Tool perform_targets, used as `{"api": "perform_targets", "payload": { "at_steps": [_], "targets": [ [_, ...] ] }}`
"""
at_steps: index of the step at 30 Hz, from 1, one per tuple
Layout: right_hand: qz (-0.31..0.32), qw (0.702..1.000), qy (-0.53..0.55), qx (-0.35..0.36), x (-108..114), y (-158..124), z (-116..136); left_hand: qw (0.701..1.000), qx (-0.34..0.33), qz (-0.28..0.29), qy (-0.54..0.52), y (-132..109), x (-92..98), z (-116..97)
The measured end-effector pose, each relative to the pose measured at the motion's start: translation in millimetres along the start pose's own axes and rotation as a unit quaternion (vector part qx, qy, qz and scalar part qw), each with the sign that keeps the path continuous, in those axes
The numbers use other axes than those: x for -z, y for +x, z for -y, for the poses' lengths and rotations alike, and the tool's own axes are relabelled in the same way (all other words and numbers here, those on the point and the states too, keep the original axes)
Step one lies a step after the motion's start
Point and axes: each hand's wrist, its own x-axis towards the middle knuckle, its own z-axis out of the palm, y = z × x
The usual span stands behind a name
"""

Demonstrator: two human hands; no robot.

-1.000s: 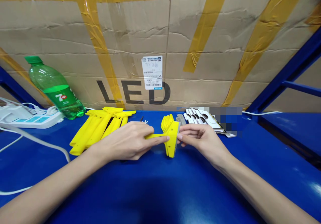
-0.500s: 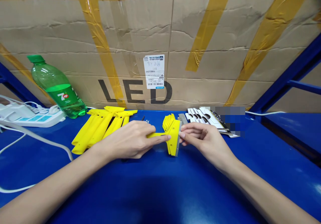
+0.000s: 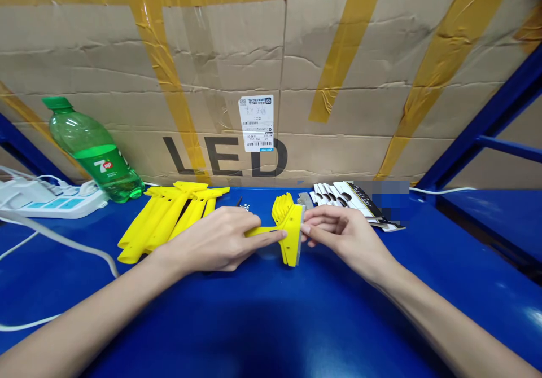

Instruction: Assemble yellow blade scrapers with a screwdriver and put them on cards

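My left hand is closed around the handle of a yellow scraper, its index finger stretched along the head. A thin metal blade runs down the right edge of that head. My right hand pinches the blade's edge between thumb and fingers. Just behind the scraper head lies a row of small yellow plates. Grey metal blades lie beyond my right fingertips. To the left of my left hand, several yellow scraper handles rest in a pile. Small screws sit behind that hand.
White cards with dark cut-outs lie at the back right of the blue table. A green bottle leans at the back left beside a white power strip with cables. A large taped cardboard box stands behind.
The view has shifted slightly. Both hands keep the same hold on the scraper and its blade, with no clear movement between them.
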Motion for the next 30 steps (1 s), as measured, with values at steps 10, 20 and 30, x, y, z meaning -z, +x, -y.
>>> {"api": "perform_targets", "payload": {
  "at_steps": [10,20,30],
  "targets": [
    [0.013,1.000,-0.007,0.000,2.4,1.8,-2.7,1.000,-0.001,-0.003,-0.003,0.9,1.2,-1.0],
    [0.021,1.000,-0.001,0.002,3.1,0.3,-3.1,1.000,0.004,-0.007,-0.027,0.9,1.8,-1.7],
    [0.014,1.000,0.017,-0.016,4.6,0.9,3.6,1.000,-0.007,-0.013,-0.004,0.0,1.6,-2.7]
  ]
}}
